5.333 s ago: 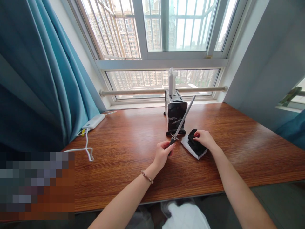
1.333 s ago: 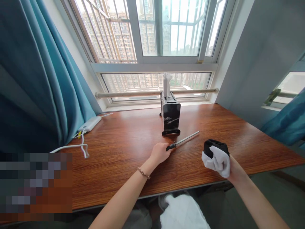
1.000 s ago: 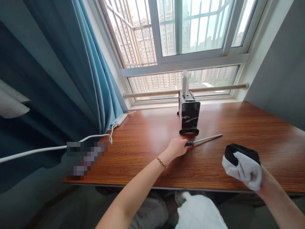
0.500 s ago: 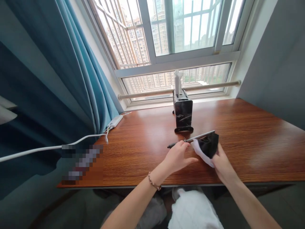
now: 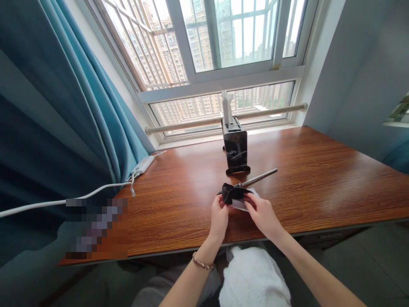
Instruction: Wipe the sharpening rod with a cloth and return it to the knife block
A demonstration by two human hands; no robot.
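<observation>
Black-and-white cloth [image 5: 235,195] just below the centre of the frame, black part bunched at the left, white part showing beneath and to the right; too crumpled to tell whether flat or pouch-shaped. For clean handling, pinch only the edges, loosen the bunched part before pulling anywhere, and ease the layers apart rather than tug — clear of the slim metal rod [image 5: 260,176] just behind, so as not to snag the fabric or set the rod rolling.

Left hand [image 5: 219,221] at the cloth's left end, nearly closed, with thumb and fingertips bent in on the fabric. Right hand [image 5: 264,214] at the other end, thumb and fingers drawn into a narrow pinch on the cloth.

Beyond, the rod's bare length slanting towards the right of the frame, handle mostly hidden — contact with the cloth hard to judge. Higher, near the centre, a black-fronted tissue box [image 5: 236,149] with white tissue [image 5: 227,108] upright on top. Towards the left, a white power strip [image 5: 143,165] on the wooden desk [image 5: 179,183], beside a blue curtain [image 5: 102,106].
</observation>
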